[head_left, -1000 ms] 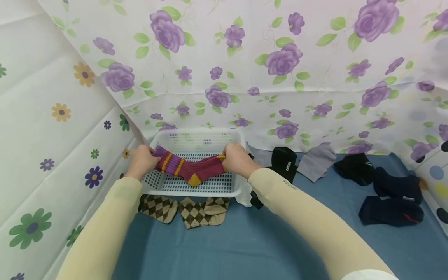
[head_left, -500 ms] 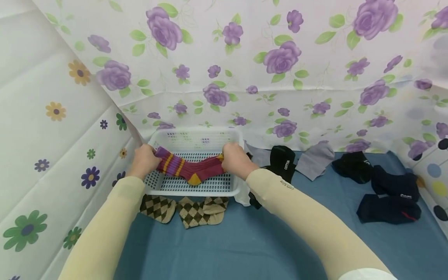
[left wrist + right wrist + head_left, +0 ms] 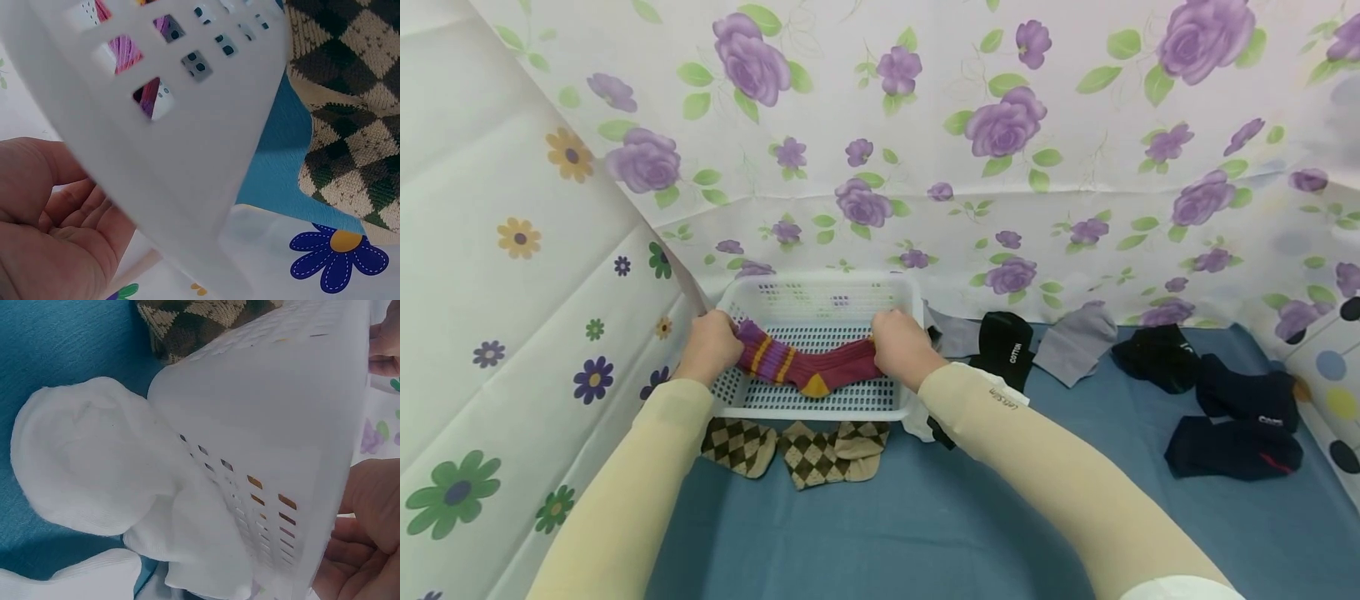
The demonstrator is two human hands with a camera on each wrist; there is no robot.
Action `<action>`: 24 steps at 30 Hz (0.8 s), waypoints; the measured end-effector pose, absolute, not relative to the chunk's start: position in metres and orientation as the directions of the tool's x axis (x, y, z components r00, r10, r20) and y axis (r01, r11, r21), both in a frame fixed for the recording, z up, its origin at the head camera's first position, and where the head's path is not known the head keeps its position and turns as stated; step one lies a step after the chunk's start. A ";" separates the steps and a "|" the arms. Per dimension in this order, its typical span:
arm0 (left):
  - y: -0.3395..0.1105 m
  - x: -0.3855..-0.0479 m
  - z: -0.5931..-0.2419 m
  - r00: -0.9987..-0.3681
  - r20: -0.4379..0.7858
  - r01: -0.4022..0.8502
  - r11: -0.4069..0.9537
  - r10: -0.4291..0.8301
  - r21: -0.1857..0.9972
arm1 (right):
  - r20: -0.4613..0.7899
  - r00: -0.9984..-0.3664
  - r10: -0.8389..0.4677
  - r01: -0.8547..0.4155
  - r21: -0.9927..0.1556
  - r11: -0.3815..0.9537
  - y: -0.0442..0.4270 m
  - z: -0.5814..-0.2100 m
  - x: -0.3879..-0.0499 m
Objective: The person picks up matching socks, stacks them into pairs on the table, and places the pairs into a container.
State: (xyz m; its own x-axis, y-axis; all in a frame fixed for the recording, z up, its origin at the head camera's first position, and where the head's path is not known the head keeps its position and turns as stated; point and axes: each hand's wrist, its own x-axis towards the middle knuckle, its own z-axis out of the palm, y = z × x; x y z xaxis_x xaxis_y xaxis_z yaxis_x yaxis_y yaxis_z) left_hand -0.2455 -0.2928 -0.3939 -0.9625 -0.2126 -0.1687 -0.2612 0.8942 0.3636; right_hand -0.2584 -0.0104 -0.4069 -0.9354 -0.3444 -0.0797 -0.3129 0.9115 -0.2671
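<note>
A maroon and purple striped sock (image 3: 812,361) with yellow bands and a yellow heel stretches between my two hands, low over the white plastic basket (image 3: 820,414). My left hand (image 3: 709,346) grips its purple striped end at the basket's left side. The other end is held in my right hand (image 3: 904,346), whose curled fingers hide the tip. From the left wrist view, the left palm (image 3: 69,219) shows beyond the basket's rim, and purple knit appears through the holes. In the right wrist view the right hand (image 3: 362,531) has its fingers bent behind the rim.
Argyle socks (image 3: 820,457) lie along the basket's front on the blue cloth (image 3: 865,542). White socks (image 3: 81,456) touch its right side. Farther right are black socks (image 3: 1003,346), a grey sock (image 3: 1078,343) and navy socks (image 3: 1232,450). Floral sheets (image 3: 925,150) stand behind and left.
My right hand has shifted slightly left and closed further over the sock's end, covering most of its yellow tip. The left hand has barely moved; the view has shifted slightly.
</note>
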 end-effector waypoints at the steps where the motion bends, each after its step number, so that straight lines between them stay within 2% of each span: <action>1: -0.293 -0.246 -0.394 -0.962 -0.171 -0.263 0.893 -0.214 0.366 | -0.077 -0.936 -0.343 -0.313 -0.263 0.913 -0.010 -0.407 -0.258; 10: -0.293 -0.246 -0.392 -0.968 -0.133 -0.248 0.898 -0.213 0.363 | -0.015 -0.934 -0.356 -0.337 -0.287 0.897 -0.002 -0.407 -0.259; 19: -0.288 -0.245 -0.383 -0.985 -0.073 -0.171 0.921 -0.155 0.351 | 0.030 -0.913 -0.407 -0.378 -0.440 0.815 0.011 -0.394 -0.250; 24: -0.264 -0.232 -0.367 -0.993 0.036 -0.087 0.909 -0.111 0.408 | 0.068 -0.920 -0.385 -0.362 -0.522 0.773 0.019 -0.383 -0.246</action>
State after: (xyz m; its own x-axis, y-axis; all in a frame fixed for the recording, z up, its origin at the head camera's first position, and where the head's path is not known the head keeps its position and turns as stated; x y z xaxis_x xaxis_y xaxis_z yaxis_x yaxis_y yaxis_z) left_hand -0.2320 -0.2638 -0.3669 -0.9932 -0.1109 0.0359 -0.0868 0.9090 0.4077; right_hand -0.2460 0.0186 -0.3828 -0.9203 -0.3853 0.0676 -0.3618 0.7726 -0.5218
